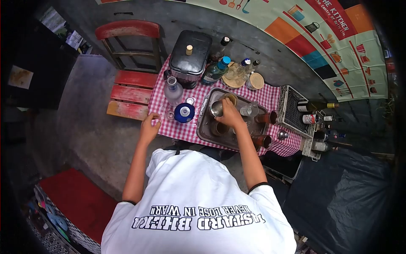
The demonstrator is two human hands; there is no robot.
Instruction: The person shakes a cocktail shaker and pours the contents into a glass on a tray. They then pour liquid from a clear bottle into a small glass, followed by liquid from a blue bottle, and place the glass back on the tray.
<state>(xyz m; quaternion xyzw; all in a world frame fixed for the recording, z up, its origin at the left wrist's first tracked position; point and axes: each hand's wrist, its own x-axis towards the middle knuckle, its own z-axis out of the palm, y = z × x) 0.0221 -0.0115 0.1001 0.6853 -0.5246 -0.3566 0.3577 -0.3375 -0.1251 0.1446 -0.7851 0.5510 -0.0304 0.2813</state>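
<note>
Metal cup (pixel 216 109) at tray's (pixel 206 124) left side, right hand's (pixel 231 115) fingers pinching its side, likely light, stiff, slippery, best gripped round the wall; left hand (pixel 150 126), fingers slightly parted, left of tray.

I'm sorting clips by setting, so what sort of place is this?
Probably a kitchen, perhaps a home one: a wall poster reads "The Kitchen", and the table holds bottles and a tray of glasses.
</note>
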